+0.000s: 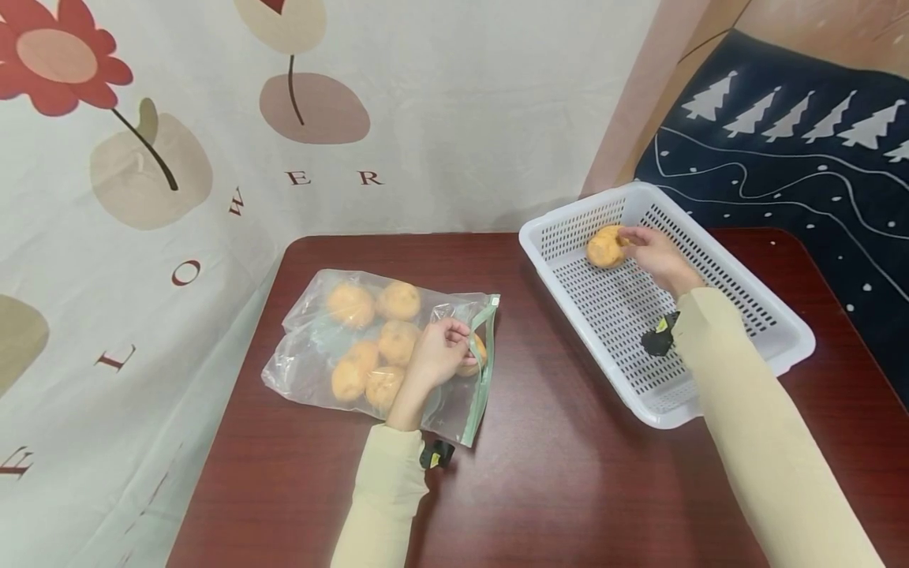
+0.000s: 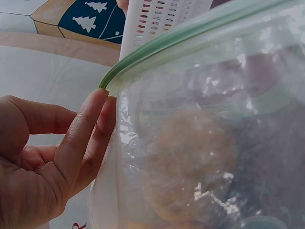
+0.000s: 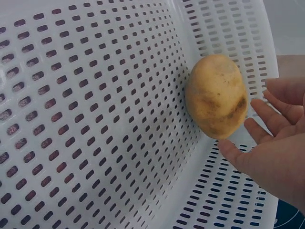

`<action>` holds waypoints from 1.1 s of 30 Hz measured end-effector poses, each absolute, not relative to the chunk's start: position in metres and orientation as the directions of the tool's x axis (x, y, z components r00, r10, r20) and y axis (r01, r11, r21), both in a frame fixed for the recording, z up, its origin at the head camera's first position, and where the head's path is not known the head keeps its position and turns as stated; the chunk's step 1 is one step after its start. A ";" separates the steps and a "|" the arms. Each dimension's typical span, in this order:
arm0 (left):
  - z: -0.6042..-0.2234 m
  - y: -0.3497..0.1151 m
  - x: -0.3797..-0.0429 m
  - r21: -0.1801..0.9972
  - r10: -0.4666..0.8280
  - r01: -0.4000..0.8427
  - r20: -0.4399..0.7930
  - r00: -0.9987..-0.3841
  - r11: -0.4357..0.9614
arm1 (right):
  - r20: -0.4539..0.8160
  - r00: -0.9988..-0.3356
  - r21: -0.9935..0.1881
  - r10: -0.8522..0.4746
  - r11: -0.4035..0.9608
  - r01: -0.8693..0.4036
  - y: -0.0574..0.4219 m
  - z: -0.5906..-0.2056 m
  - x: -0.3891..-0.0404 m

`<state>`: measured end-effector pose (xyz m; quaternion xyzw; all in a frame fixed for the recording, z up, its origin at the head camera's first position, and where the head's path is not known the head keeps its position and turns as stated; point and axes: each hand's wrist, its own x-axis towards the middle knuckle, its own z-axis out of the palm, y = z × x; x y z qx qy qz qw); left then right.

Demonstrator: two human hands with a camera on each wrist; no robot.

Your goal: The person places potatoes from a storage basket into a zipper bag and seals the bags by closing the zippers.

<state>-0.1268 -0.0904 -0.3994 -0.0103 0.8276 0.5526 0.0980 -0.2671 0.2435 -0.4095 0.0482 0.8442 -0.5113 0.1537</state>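
Observation:
A clear zip bag with a green zip strip lies on its side, several potatoes showing through the plastic. My left hand pinches the bag at its mouth; in the left wrist view, the fingertips meet the green edge. One potato sits inside, close to that mouth. Over the white basket, my right hand reaches to a single potato at the far end. The right wrist view has its fingers spread beside this potato, fingertips right at its surface.
The white slotted basket stands on the right of the dark red table. A flower-print cloth hangs behind the table, and a navy cloth with white trees is at the back right.

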 end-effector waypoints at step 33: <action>-0.399 -0.091 -0.126 0.920 0.090 -0.127 -0.172 -0.981 0.371 | -0.292 -0.948 -0.795 -0.124 0.583 0.169 0.249 -0.410 -0.266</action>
